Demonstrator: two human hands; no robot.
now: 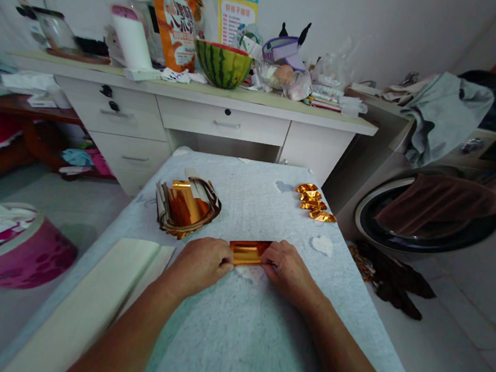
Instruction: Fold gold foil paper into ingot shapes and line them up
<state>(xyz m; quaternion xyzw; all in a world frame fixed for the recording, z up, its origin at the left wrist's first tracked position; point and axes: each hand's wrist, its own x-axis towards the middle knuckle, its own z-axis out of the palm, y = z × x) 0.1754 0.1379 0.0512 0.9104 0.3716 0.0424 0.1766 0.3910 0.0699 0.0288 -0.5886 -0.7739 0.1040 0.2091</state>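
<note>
A small rectangle of shiny gold foil paper [248,252] lies stretched between my hands, low over the light blue tablecloth [226,343]. My left hand [204,263] pinches its left end, and my right hand [286,270] grips the right end with closed fingers. The paper's upper edge looks darker, reddish brown. Beyond my left hand stands a basket [211,215] with more gold foil sheets [186,203] in it. Several folded gold foil pieces [312,204] sit in a row toward the table's far right corner.
At the left table edge lies a stack of cream paper [108,289]. A pink bin [30,257] full of waste stands on the floor, left. A white desk [220,123] with a cut watermelon [225,67] is behind the table. On the right is a washing machine [379,192] draped with clothes.
</note>
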